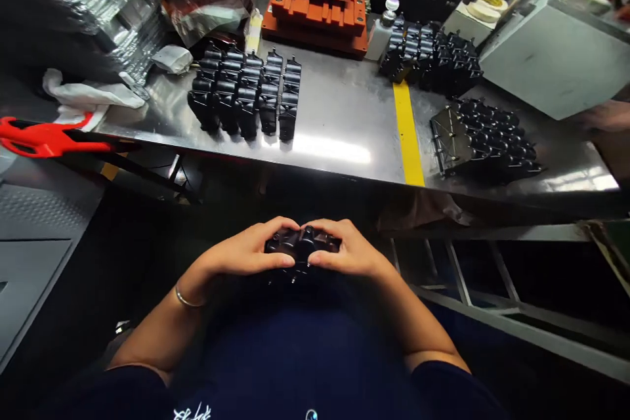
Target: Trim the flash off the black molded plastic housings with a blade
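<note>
Close to my body, below the front edge of the metal table, a glossy black moulded part (302,244) is held level between both hands. My left hand (253,249) wraps its left end, thumb along the near side and fingers at the far side. The right end is gripped the same way by my right hand (347,249). Both thumbs nearly meet at the middle of the part. Its underside is hidden. Rows of similar black parts (249,92) stand on the table beyond my left hand.
The metal table (335,105) has a yellow stripe (407,134). An orange fixture (315,16) stands at its back, beside a white bottle (381,36). More black parts stand at back right (428,56) and right (492,138). Red-handled tool (49,138) at left; metal rack (492,308) lower right.
</note>
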### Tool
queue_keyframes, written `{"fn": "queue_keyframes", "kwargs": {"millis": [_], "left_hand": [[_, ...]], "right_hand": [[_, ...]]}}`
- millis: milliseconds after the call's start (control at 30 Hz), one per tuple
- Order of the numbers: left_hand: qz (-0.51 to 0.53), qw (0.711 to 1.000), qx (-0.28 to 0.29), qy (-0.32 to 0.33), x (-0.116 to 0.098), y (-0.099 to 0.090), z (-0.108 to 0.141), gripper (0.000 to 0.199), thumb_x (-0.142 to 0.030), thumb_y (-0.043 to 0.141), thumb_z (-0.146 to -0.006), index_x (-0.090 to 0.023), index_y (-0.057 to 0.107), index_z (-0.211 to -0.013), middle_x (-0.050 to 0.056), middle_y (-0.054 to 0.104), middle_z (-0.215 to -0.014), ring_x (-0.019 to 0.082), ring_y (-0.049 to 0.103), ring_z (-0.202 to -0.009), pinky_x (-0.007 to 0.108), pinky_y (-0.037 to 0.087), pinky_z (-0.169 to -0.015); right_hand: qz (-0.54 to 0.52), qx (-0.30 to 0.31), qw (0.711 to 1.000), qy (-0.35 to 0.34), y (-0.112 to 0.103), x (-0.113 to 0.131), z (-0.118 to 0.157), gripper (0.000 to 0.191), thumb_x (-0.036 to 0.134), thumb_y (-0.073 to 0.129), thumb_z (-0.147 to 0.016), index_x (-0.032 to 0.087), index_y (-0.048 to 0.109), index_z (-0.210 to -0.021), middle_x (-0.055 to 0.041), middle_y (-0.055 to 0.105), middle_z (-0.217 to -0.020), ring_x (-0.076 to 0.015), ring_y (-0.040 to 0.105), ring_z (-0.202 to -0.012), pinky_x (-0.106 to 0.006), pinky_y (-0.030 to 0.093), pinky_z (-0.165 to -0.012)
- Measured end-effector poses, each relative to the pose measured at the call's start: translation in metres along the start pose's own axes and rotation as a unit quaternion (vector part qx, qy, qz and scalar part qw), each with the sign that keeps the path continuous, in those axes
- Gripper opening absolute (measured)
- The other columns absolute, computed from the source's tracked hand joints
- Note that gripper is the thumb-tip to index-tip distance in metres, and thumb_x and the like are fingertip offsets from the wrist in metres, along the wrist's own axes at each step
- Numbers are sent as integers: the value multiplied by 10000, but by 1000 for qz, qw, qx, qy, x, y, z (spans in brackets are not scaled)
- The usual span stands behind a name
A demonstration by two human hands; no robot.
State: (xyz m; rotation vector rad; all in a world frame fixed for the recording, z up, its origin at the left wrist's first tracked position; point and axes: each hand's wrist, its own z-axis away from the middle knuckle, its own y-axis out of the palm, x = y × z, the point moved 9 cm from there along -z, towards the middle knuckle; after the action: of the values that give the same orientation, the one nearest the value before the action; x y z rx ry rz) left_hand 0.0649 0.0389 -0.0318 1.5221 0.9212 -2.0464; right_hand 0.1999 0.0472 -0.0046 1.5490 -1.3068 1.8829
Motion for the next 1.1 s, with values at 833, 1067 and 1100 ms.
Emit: {"fn": "queue_keyframes", "kwargs": {"millis": [833,1067,1100], "left_hand": [[629,562,-460,-278,75,18,34,238,-89,481,-941,-137,692,-843,19,765,-758,129,718,-644,237,586,-650],[639,569,-431,-286,67,32,24,242,-103,466,-948,-134,687,-853,18,764,-768,119,716,-647,222,588,-658],[636,575,-429,-286,67,33,24,239,-102,469,-946,-134,687,-851,19,765,-771,118,716,-647,219,589,-662]], "right_hand": [[-147,-240,952,124,41,-80,7,382,496,384,-977,212,568,-1155,66,434,-594,-83,435,-500,-235,385,-520],[-148,-285,945,62,36,-62,9,255,459,534,-922,207,554,-890,39,543,-683,-76,461,-538,-230,370,-526],[-147,-293,943,49,33,-61,8,255,459,562,-905,205,564,-876,31,562,-699,-76,465,-540,-229,369,-518]]}}
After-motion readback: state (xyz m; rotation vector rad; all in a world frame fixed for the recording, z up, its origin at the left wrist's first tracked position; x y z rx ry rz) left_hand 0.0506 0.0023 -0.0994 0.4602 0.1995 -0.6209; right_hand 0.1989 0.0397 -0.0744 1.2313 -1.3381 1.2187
